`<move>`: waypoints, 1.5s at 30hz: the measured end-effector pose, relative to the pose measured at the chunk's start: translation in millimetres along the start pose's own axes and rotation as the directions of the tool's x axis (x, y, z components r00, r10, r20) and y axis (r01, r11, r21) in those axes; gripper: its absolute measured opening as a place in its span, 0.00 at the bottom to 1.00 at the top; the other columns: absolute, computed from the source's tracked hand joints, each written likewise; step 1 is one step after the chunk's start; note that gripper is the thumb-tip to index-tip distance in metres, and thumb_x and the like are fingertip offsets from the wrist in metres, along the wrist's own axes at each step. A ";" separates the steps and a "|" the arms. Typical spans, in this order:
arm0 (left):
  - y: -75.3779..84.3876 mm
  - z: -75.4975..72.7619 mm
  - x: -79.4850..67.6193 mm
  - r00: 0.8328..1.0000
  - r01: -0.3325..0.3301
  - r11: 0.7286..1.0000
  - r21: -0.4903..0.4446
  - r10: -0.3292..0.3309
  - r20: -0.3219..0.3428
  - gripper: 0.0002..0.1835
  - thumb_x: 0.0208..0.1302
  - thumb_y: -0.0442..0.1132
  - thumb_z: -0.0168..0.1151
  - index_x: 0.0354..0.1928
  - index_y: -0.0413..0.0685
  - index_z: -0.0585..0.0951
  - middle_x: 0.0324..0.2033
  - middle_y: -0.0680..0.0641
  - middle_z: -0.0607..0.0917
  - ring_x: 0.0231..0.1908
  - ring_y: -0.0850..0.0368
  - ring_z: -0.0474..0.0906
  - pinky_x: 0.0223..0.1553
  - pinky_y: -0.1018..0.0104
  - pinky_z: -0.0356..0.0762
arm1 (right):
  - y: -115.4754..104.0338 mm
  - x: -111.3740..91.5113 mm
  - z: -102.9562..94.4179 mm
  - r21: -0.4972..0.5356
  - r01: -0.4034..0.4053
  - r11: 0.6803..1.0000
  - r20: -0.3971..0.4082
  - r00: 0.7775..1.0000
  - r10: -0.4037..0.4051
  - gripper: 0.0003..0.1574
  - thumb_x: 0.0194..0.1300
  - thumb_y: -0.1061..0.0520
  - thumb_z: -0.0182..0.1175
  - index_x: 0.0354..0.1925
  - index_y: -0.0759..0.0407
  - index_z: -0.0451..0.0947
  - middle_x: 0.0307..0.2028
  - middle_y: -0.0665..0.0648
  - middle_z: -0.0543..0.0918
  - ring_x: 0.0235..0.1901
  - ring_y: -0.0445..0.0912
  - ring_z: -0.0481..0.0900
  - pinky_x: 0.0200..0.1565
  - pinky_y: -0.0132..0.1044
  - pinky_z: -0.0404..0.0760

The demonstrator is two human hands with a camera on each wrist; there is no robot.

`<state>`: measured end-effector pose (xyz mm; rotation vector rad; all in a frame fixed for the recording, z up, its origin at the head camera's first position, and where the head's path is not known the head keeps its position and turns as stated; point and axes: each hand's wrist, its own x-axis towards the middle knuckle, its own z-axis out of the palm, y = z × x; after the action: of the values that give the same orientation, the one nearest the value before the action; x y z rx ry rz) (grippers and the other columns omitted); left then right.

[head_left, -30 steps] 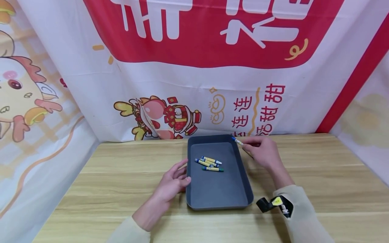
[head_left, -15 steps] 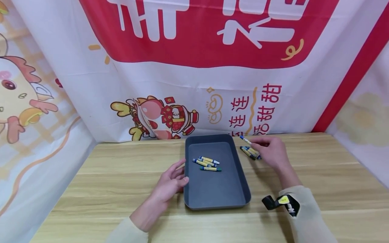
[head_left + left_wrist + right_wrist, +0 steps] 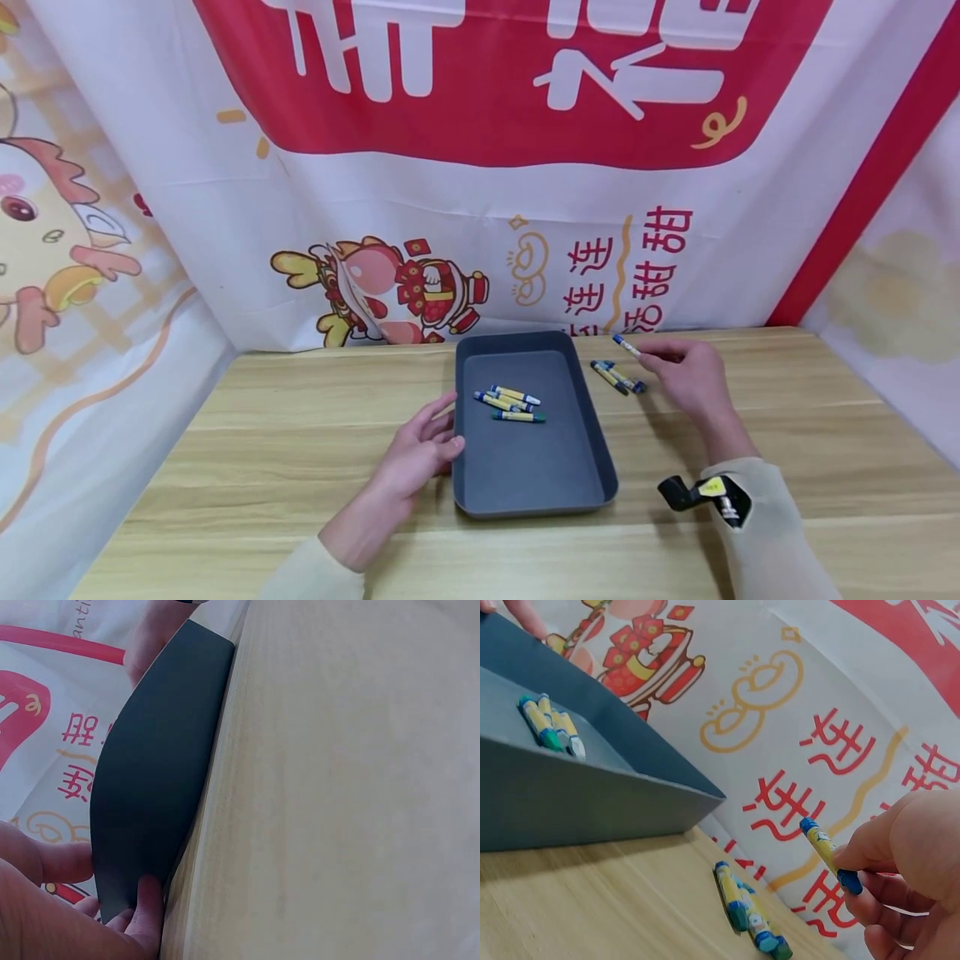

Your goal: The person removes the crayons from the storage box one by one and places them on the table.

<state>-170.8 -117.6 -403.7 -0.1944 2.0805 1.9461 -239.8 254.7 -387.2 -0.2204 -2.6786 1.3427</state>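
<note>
My left hand (image 3: 416, 454) holds the dark grey tray (image 3: 532, 492) at its left wall, thumb over the rim and fingers against the outside. In the left wrist view, fingers (image 3: 150, 904) press on the tray's outer wall. My right hand (image 3: 693, 379) pinches a crayon (image 3: 821, 844) with blue ends and a yellow wrapper, raised above the table to the right of the tray. Several similar crayons (image 3: 517, 417) lie bunched inside the tray. A small bunch of crayons (image 3: 735, 900) lies on the table below and left of the right hand, just outside the tray's right wall.
The wood-grain table (image 3: 300, 467) reaches back to a printed red and white cloth (image 3: 480, 192) hanging right behind the tray. More cloth covers the left side (image 3: 135, 400). A black camera mount (image 3: 705, 493) juts from the right sleeve.
My right hand has moved right with its crayon, away from the tray's back right corner. The crayons on the table, earlier mostly hidden by it, now show. My left hand stays at the tray.
</note>
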 end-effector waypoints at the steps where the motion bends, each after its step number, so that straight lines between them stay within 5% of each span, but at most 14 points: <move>1: -0.2 -0.3 0.0 1.000 -0.001 1.000 -0.001 0.001 0.000 0.37 0.74 0.29 0.60 0.81 0.60 0.66 0.78 0.38 0.70 0.74 0.39 0.73 0.63 0.51 0.83 | 1.2 0.4 -0.3 0.001 -0.011 1.000 0.005 1.000 0.011 0.21 0.76 0.50 0.64 0.59 0.58 0.87 0.59 0.65 0.88 0.61 0.57 0.82 0.52 0.38 0.76; 13: -1.3 -1.2 0.4 1.000 0.001 1.000 -0.007 -0.001 0.007 0.37 0.74 0.29 0.60 0.81 0.59 0.65 0.78 0.38 0.71 0.73 0.39 0.74 0.62 0.51 0.83 | 15.2 4.0 6.3 0.011 -0.133 0.991 0.073 0.989 0.132 0.23 0.76 0.51 0.62 0.65 0.56 0.83 0.61 0.65 0.85 0.60 0.56 0.80 0.53 0.41 0.77; 25: 0.1 -1.2 0.4 1.000 0.007 1.000 -0.011 -0.007 0.005 0.38 0.73 0.28 0.60 0.81 0.60 0.66 0.78 0.37 0.71 0.73 0.39 0.74 0.65 0.48 0.81 | 29.0 8.0 13.7 -0.086 -0.085 0.993 0.040 0.995 0.089 0.21 0.76 0.51 0.62 0.60 0.58 0.87 0.60 0.67 0.87 0.64 0.63 0.79 0.64 0.59 0.75; 45: -0.7 -1.5 -0.1 1.000 -0.015 1.000 -0.028 0.016 0.013 0.39 0.72 0.27 0.61 0.82 0.57 0.65 0.77 0.36 0.71 0.72 0.39 0.75 0.61 0.52 0.85 | 37.9 9.4 13.8 -0.122 -0.086 0.989 0.045 0.995 0.092 0.21 0.76 0.51 0.62 0.59 0.58 0.87 0.63 0.68 0.85 0.69 0.67 0.74 0.69 0.64 0.71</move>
<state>-170.6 -119.2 -404.2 -0.1710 2.0536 1.9801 -249.0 268.1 -425.3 -0.3268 -2.8258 1.2268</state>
